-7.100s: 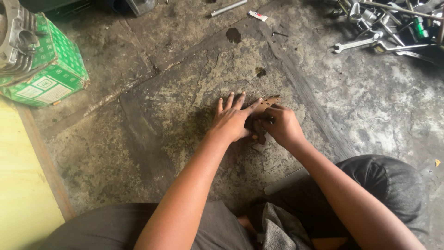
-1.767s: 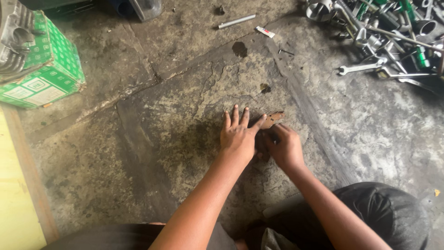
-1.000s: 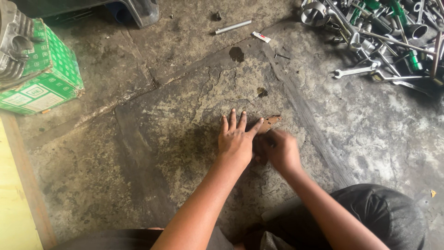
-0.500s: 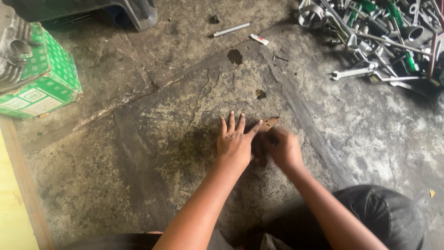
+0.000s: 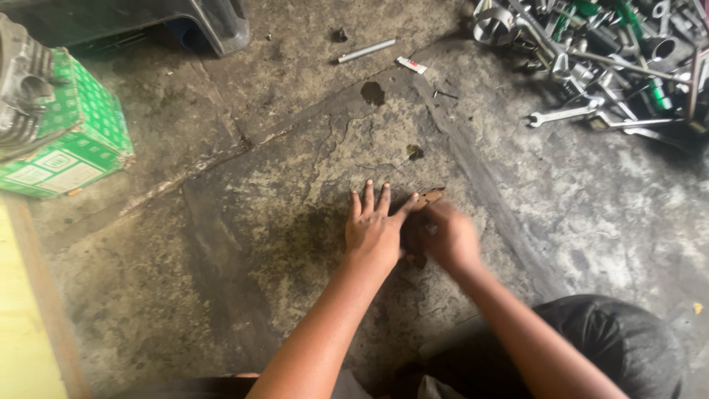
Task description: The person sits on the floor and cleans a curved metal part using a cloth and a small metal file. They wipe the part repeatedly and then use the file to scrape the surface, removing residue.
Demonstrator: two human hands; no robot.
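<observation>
A person crouched on a stained, cracked concrete floor point(image 5: 244, 222) presses the left hand point(image 5: 373, 229) flat on the ground, fingers spread and extended, its forefinger and thumb side pinning down a thin, brown, flat part point(image 5: 428, 198) that lies on the floor. The right hand point(image 5: 447, 236), just beside the left and touching that same flat part, is curled over it; the hand is blurred, and whether its fingers are closed around something small cannot be told. Only the far tip of the flat part shows, poking out beyond both hands.

Well beyond the flat part, toward the far right, a heap of wrenches and other steel tools point(image 5: 605, 52) lies on the floor, with one open-ended spanner point(image 5: 563, 115) at its near edge. Straight beyond the flat part sit a dark oil spot point(image 5: 372, 93), a short metal rod point(image 5: 366, 50) and a small white tube point(image 5: 411, 65). Far to the left of the flat part stands a green patterned cardboard box point(image 5: 70, 140) with a finned grey engine cylinder point(image 5: 18, 89) resting on it. The person's dark-trousered knee point(image 5: 613, 347) is on the near side of the flat part.
</observation>
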